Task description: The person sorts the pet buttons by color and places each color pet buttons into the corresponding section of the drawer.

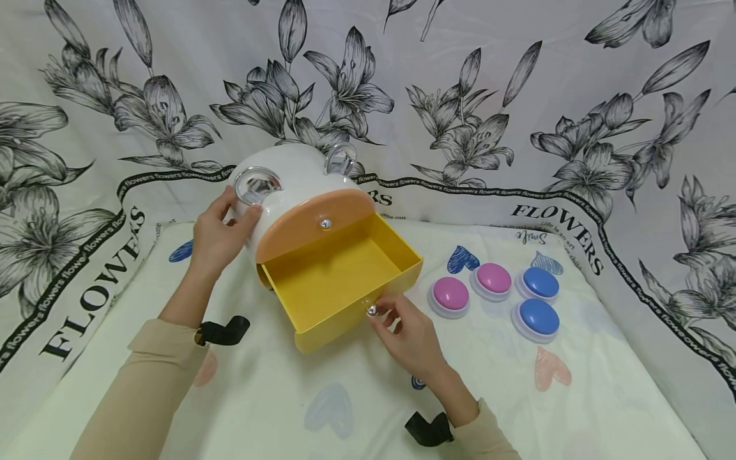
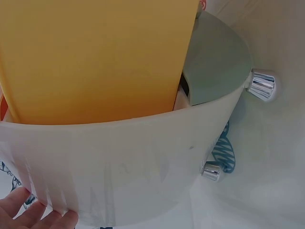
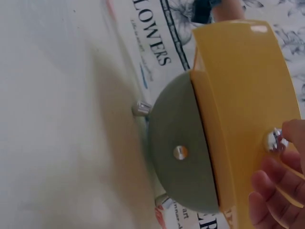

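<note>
A rounded white drawer box [image 1: 292, 167] stands on the cloth, with an orange front [image 1: 310, 223] and two clear, shiny round pieces on top. Its yellow drawer [image 1: 339, 268] is pulled well out. My right hand [image 1: 407, 332] pinches the silver knob [image 3: 275, 140] on that drawer between thumb and fingertips. With fingers spread, my left hand [image 1: 221, 233] rests against the box's left side, its thumb near one round piece. Fingertips [image 2: 40, 213] touch the white shell in the left wrist view. A grey-green front [image 3: 178, 148] with its own knob sits below the yellow drawer.
Right of the drawer lie two pink-topped round containers [image 1: 451, 294] and two blue-topped round containers [image 1: 539, 317]. A white cloth with printed hearts [image 1: 328, 409] covers the surface. Behind the box hangs a flower-printed curtain [image 1: 460, 128].
</note>
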The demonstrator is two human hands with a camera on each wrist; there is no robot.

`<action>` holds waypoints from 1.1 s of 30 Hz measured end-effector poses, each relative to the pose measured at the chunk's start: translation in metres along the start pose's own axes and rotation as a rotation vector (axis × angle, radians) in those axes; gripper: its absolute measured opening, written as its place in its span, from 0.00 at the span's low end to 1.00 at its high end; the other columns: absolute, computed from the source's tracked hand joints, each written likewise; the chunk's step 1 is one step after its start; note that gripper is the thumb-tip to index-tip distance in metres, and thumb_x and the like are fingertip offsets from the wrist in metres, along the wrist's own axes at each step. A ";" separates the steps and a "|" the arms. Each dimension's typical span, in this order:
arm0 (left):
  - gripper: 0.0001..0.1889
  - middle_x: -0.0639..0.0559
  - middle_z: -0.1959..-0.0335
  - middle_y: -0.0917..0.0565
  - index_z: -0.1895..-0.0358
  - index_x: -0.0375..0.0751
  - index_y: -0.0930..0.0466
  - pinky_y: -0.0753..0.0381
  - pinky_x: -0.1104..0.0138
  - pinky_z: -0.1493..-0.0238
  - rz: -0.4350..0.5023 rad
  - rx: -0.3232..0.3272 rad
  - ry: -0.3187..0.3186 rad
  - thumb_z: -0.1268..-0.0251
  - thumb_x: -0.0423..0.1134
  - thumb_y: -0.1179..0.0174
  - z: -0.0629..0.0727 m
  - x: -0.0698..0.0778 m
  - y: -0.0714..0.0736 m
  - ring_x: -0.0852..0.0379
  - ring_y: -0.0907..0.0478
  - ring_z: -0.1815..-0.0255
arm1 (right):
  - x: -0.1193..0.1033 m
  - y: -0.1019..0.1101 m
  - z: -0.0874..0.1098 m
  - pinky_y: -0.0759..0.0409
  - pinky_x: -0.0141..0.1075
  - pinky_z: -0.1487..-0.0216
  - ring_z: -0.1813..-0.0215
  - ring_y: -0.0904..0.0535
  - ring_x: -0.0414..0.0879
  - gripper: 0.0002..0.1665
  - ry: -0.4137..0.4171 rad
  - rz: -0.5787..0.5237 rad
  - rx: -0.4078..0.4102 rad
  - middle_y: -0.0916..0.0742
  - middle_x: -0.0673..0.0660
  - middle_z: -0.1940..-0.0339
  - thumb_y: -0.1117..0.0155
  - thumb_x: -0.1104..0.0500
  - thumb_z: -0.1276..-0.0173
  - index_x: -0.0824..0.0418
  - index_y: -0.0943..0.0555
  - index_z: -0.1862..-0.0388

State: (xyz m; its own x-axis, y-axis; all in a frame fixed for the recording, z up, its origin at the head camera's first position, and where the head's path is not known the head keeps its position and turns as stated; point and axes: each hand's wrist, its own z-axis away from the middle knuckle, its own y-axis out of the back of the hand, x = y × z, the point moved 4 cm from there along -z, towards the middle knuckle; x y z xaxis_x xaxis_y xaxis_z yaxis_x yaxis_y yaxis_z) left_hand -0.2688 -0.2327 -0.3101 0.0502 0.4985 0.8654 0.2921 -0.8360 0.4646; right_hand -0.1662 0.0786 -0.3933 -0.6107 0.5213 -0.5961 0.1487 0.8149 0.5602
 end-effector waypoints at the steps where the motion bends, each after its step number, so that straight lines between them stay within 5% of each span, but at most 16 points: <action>1: 0.34 0.58 0.27 0.49 0.35 0.44 0.34 0.35 0.54 0.35 0.002 0.001 -0.004 0.41 0.60 0.46 0.000 0.000 0.000 0.51 0.51 0.27 | 0.002 0.002 0.001 0.22 0.27 0.74 0.68 0.24 0.38 0.15 0.003 -0.012 -0.006 0.18 0.49 0.65 0.32 0.60 0.43 0.58 0.25 0.58; 8: 0.36 0.57 0.26 0.49 0.32 0.45 0.38 0.35 0.54 0.36 0.002 0.004 -0.011 0.40 0.59 0.46 0.001 -0.001 0.001 0.51 0.50 0.27 | 0.023 0.022 0.006 0.18 0.34 0.65 0.59 0.22 0.41 0.19 -0.037 -0.015 0.052 0.16 0.50 0.59 0.32 0.64 0.44 0.59 0.24 0.53; 19: 0.33 0.59 0.27 0.49 0.36 0.43 0.33 0.34 0.55 0.36 -0.009 0.003 -0.001 0.40 0.60 0.46 0.001 0.000 0.000 0.51 0.50 0.27 | 0.070 0.051 0.013 0.21 0.46 0.47 0.46 0.24 0.49 0.26 -0.310 0.055 0.119 0.19 0.54 0.46 0.35 0.60 0.40 0.58 0.28 0.42; 33: 0.34 0.57 0.26 0.50 0.35 0.43 0.34 0.35 0.55 0.36 -0.004 -0.001 0.008 0.41 0.60 0.46 0.001 0.000 0.000 0.51 0.51 0.27 | 0.122 0.064 0.021 0.32 0.52 0.36 0.33 0.37 0.56 0.40 -0.602 0.074 0.040 0.32 0.61 0.33 0.36 0.53 0.39 0.60 0.40 0.31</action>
State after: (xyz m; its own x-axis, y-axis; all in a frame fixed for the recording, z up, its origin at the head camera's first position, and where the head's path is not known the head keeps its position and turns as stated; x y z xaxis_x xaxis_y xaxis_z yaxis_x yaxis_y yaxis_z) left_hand -0.2682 -0.2329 -0.3103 0.0416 0.5004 0.8648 0.2912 -0.8340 0.4686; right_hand -0.2149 0.1996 -0.4426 -0.0524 0.6190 -0.7836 0.2105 0.7739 0.5973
